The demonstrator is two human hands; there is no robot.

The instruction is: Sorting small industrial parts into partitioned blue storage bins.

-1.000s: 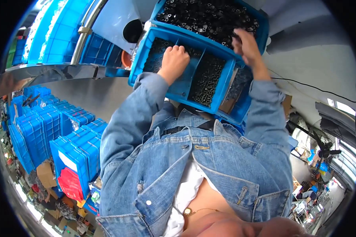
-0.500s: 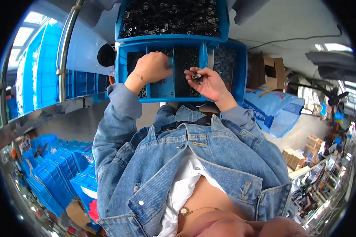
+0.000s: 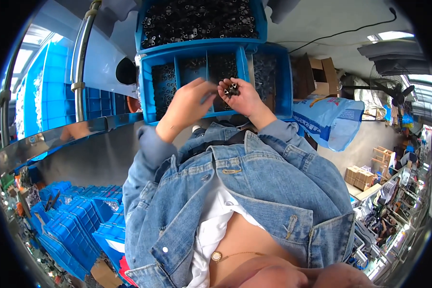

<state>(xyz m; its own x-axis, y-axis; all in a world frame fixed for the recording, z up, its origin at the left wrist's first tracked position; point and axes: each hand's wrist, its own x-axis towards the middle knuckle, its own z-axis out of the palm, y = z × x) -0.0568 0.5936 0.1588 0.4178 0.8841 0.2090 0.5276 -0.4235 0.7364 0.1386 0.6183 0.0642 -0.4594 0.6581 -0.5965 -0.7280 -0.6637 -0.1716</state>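
Note:
My right hand (image 3: 247, 100) is palm up with its fingers curled, cupping several small dark metal clips (image 3: 232, 90) with bright edges. Close beside it on the left, my left hand (image 3: 189, 106) is bent, its thumb and fingers drawn toward each other and pointing at the clips. The fingertips are a little blurred, and what they pinch, if anything, does not show. Both hands are over the near part of a blue divided bin (image 3: 146, 91). Small dark rings or nuts (image 3: 164, 86) fill its left compartment, and dark small parts (image 3: 221, 65) lie in another.
Behind stands a higher blue bin (image 3: 201, 44) heaped with black clips. Dark parts also lie in a blue bin (image 3: 285, 91) at right. A cardboard box (image 3: 317, 77) and a blue plastic sack (image 3: 333, 120) are farther right. A metal rail (image 3: 81, 129) runs along the left.
My left hand has come back from over the compartments, nearer to me and close to my right hand. My right hand still cups the clips, tilted more upward. The view has shifted slightly.

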